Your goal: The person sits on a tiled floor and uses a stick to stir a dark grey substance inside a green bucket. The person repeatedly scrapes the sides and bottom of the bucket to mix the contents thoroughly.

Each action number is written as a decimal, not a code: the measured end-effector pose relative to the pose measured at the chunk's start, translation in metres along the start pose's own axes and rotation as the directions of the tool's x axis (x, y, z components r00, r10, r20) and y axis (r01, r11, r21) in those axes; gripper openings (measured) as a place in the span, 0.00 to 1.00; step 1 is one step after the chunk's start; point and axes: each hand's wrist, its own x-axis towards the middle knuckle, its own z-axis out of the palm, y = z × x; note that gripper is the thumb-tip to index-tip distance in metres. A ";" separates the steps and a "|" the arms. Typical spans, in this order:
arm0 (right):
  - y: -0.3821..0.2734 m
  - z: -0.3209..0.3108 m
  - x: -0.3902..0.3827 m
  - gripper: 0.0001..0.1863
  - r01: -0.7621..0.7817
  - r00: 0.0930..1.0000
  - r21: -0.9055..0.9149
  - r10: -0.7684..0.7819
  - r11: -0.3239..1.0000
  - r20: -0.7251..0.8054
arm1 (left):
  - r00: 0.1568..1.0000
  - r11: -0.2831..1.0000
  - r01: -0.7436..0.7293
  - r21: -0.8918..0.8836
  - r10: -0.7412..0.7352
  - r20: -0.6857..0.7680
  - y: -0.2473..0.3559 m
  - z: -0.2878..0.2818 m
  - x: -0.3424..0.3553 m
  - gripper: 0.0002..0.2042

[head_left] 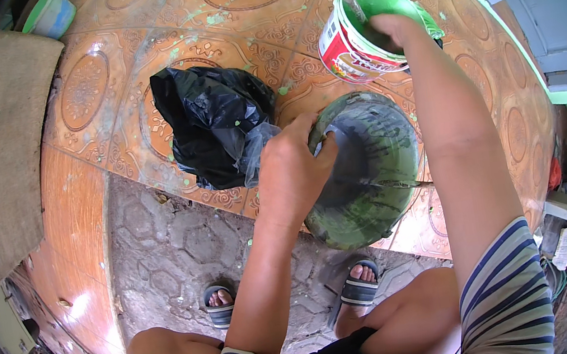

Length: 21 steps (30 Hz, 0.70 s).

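The left hand (294, 175) curls its fingers (320, 154) over the near rim of a green basin (376, 164), which is tipped on edge, its hollow facing right and its long axis running near to far. The right hand (389, 24) dips into a paint bucket (345, 45) just beyond; whether its fingers grip anything cannot be told. A black bag (215, 125) lies left of the left fingers on the floor (105, 93).

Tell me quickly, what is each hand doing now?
Left hand: closed, gripping the rim of the green basin.
Right hand: inside the green paint bucket; fingers hidden, grip cannot be told.
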 end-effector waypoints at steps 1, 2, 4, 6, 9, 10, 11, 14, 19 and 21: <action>-0.009 0.030 -0.016 0.09 -0.071 0.988 0.165 0.046 0.984 0.150 | 0.999 0.999 0.031 0.036 -0.030 -0.026 -0.007 -0.010 -0.004 0.15; -0.014 0.027 -0.024 0.08 -0.085 0.973 0.223 0.032 0.971 0.230 | 0.999 0.999 0.029 0.039 -0.028 -0.028 -0.006 -0.011 -0.005 0.15; -0.022 0.017 -0.041 0.08 -0.127 0.927 0.335 -0.008 0.934 0.375 | 0.999 0.998 0.038 0.050 -0.037 -0.022 -0.005 -0.011 -0.006 0.15; -0.030 0.006 -0.057 0.08 -0.118 0.881 0.379 -0.079 0.918 0.466 | 0.998 0.996 0.058 0.063 -0.058 -0.003 -0.006 -0.012 -0.004 0.16; -0.035 0.001 -0.086 0.09 -0.049 0.880 0.497 -0.198 0.867 0.433 | 0.999 0.997 0.054 0.061 -0.054 0.006 -0.010 -0.010 -0.001 0.16; -0.037 0.000 -0.098 0.09 -0.054 0.863 0.513 -0.218 0.857 0.456 | 1.000 0.997 0.029 0.066 -0.029 0.005 -0.010 -0.011 0.000 0.16; -0.035 -0.002 -0.110 0.09 -0.064 0.847 0.528 -0.234 0.847 0.477 | 1.000 0.998 0.007 0.068 -0.008 0.009 -0.012 -0.011 0.001 0.16; -0.033 0.005 -0.156 0.10 -0.030 0.822 0.526 -0.278 0.850 0.497 | 0.998 0.997 -0.064 0.050 0.065 -0.022 -0.018 -0.012 0.003 0.17; -0.004 -0.005 -0.235 0.14 0.059 0.788 0.336 -0.250 0.940 0.562 | 0.999 0.999 0.023 0.048 -0.024 0.034 -0.007 -0.009 0.004 0.19; 0.015 0.009 -0.264 0.15 0.093 0.823 0.239 -0.210 0.966 0.528 | 1.000 0.998 0.013 0.058 -0.014 0.025 -0.011 -0.009 0.003 0.20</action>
